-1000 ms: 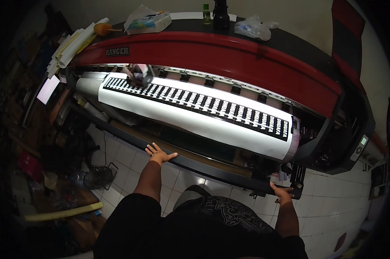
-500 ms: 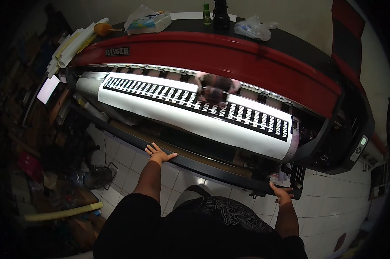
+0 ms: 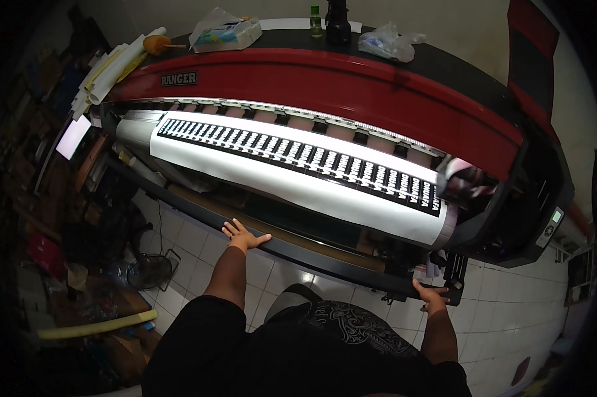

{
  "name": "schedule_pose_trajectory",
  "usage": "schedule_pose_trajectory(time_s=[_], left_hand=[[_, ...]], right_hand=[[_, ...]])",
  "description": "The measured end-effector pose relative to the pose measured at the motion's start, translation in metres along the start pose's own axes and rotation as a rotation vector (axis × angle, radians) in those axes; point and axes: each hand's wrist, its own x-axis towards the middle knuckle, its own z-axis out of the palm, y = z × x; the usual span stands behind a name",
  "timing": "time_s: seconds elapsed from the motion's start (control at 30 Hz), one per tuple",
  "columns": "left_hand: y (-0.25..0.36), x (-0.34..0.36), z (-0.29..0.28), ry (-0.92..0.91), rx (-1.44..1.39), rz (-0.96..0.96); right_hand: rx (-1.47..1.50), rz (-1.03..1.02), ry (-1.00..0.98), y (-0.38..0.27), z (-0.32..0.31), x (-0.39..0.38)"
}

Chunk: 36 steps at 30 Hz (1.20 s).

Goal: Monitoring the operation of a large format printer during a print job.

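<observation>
My left hand lies on the dark front bar of a wide-format printer, fingers spread and thumb out to the right. At the bar's right end rests my right hand, its thumb and fingers apart; part of its fingers is hard to see. Beyond the bar, a white printed sheet drapes over the printer's bed, bearing a row of black blocks with white lettering. The blurred print carriage sits at the sheet's right edge, under the red printer cover.
On the printer's top stand a tissue pack, a green bottle and a crumpled plastic bag. Paper rolls lean at the far left. A floor fan and a yellow foam tube are at lower left. A control panel is at right.
The print carriage has moved right, from over the middle of the sheet to its right edge, uncovering the lettering there. Both my hands stay in place on the bar.
</observation>
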Motion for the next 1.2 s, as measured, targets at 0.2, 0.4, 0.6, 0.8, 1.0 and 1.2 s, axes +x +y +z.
schedule_pose_trajectory(time_s=[0.2, 0.4, 0.6, 0.8, 1.0, 1.2], left_hand=[[-0.002, 0.003, 0.002, 0.003, -0.003, 0.015], [0.000, -0.002, -0.001, 0.004, -0.017, 0.023], [0.000, -0.003, -0.002, -0.001, 0.003, 0.011], [-0.001, -0.001, 0.000, 0.014, -0.014, 0.017], [-0.002, -0.002, 0.001, 0.016, -0.037, 0.024], [-0.003, 0.002, 0.004, 0.019, -0.023, 0.029]], right_hand=[[0.017, -0.005, -0.008, -0.002, -0.002, -0.006], [0.026, -0.001, -0.011, 0.000, -0.001, -0.003], [-0.026, 0.010, -0.015, -0.003, -0.005, -0.010], [0.001, -0.001, 0.010, -0.001, -0.001, -0.003], [0.000, -0.004, 0.014, -0.002, -0.001, -0.006], [-0.013, -0.002, 0.008, -0.002, -0.002, -0.008]])
